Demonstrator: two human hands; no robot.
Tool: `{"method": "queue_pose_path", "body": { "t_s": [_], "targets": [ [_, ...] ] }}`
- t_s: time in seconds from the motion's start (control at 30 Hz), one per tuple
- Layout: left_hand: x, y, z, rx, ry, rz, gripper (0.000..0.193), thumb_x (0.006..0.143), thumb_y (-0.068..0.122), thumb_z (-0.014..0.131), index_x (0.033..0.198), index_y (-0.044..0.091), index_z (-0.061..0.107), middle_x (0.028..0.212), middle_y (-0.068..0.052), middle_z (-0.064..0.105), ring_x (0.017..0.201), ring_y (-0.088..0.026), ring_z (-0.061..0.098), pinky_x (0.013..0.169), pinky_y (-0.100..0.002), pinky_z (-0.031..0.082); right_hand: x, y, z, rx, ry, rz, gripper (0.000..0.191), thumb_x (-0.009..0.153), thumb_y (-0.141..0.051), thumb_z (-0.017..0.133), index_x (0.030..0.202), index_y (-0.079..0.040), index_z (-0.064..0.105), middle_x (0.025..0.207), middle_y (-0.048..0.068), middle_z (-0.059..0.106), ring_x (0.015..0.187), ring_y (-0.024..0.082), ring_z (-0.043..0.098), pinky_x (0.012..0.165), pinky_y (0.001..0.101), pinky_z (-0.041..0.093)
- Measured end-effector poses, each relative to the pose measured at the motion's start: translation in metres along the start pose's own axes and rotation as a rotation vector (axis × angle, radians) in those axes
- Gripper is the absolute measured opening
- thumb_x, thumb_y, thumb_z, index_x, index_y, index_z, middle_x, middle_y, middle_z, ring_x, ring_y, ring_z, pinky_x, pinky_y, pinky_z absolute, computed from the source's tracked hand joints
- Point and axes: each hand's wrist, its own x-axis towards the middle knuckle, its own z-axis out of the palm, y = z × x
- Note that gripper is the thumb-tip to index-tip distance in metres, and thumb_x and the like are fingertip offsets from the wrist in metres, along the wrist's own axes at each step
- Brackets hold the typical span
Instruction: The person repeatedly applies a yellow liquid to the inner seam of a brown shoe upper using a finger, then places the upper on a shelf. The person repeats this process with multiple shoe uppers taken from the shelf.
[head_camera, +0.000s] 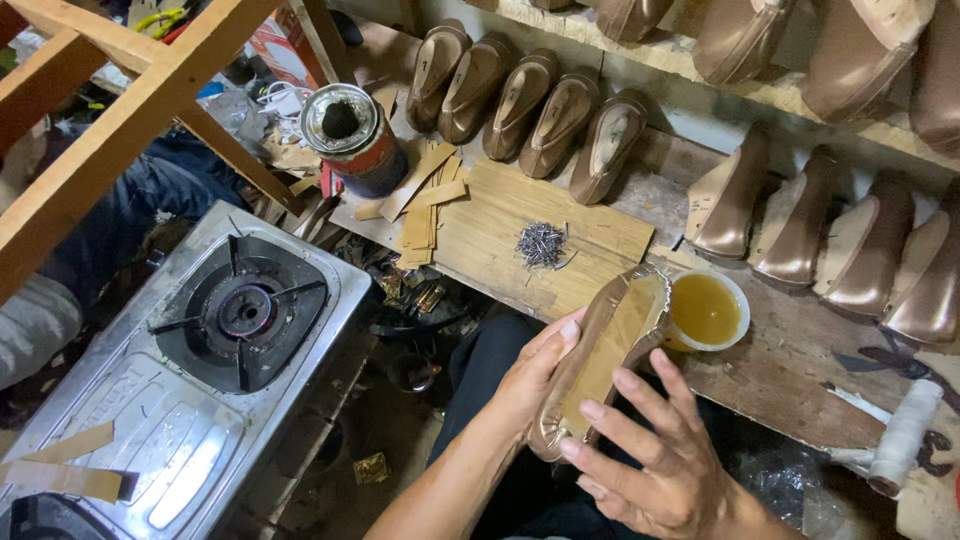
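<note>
From the head camera, the left hand (535, 375) cups a bronze leather shoe upper stretched over its tan insole (600, 360), fingers closed around its edge above the lap. The right hand (655, 455) lies on the other side, fingers spread and pressing. Lasting seems underway; folding the edge down calls for firm pressure. A white bowl of amber glue (706, 310) sits touching the toe, and small grey nails (541, 243) lie heaped on the wooden bench (600, 235).

Left hand (535, 375) reaches up from lower centre, forearm bare, palm cupped, thumb raised, fingers curled out of view. Right hand (650, 450) enters from lower right, fingers spread, fingertips (625, 380) angled toward left hand.
</note>
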Motion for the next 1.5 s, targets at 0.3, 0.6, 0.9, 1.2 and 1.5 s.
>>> {"method": "queue_pose_path", "body": {
  "t_s": [0.3, 0.6, 0.9, 1.2, 1.5],
  "targets": [
    [0.003, -0.008, -0.011, 0.089, 0.034, 0.053, 0.059, 0.104, 0.031, 0.059, 0.152, -0.001, 0.047, 0.141, -0.014, 0.061, 0.124, -0.019, 0.061, 0.105, -0.032, 0.051, 0.002, -0.006, -0.001, -0.020, 0.055, 0.023, 0.027, 0.098, -0.035, 0.064, 0.119, -0.022, 0.074, 0.141, 0.008, 0.052, 0.146, 0.037, 0.037, 0.123, 0.0674, 0.023],
    [-0.007, -0.011, -0.030, 0.045, 0.174, 0.090, 0.062, 0.100, 0.034, 0.061, 0.151, 0.001, 0.048, 0.139, -0.013, 0.063, 0.121, -0.021, 0.064, 0.103, -0.037, 0.052, -0.012, 0.016, -0.011, -0.125, 0.064, 0.345, 0.026, 0.092, -0.034, 0.065, 0.108, -0.019, 0.077, 0.150, 0.013, 0.051, 0.149, 0.040, 0.037, 0.126, 0.0589, 0.027],
    [-0.020, 0.023, -0.049, 0.192, -0.083, 0.008, 0.091, 0.093, 0.054, 0.061, 0.165, 0.016, 0.021, 0.154, -0.013, 0.046, 0.133, -0.026, 0.053, 0.108, -0.045, 0.048, -0.059, 0.117, -0.007, -0.558, -0.218, 0.626, 0.057, 0.081, -0.048, 0.069, 0.116, -0.005, 0.078, 0.158, 0.025, 0.047, 0.148, 0.047, 0.031, 0.117, 0.0596, 0.026],
    [-0.018, 0.016, -0.038, 0.349, -0.075, 0.090, 0.092, 0.099, 0.067, 0.043, 0.162, 0.001, 0.029, 0.157, -0.012, 0.048, 0.140, -0.022, 0.048, 0.116, -0.037, 0.039, -0.070, 0.095, -0.012, -0.076, -0.016, 0.759, 0.037, 0.098, -0.043, 0.060, 0.079, -0.014, 0.073, 0.145, 0.009, 0.063, 0.154, 0.034, 0.041, 0.129, 0.0491, 0.028],
    [-0.025, 0.011, -0.019, 0.543, -0.212, 0.081, 0.095, 0.098, 0.066, 0.053, 0.161, -0.001, 0.032, 0.160, -0.016, 0.046, 0.147, -0.024, 0.045, 0.121, -0.036, 0.034, -0.007, 0.028, 0.018, -0.014, 0.156, 0.360, 0.042, 0.095, -0.031, 0.065, 0.134, -0.015, 0.066, 0.167, 0.017, 0.025, 0.157, 0.036, 0.020, 0.131, 0.0535, 0.016]
  ]
}}
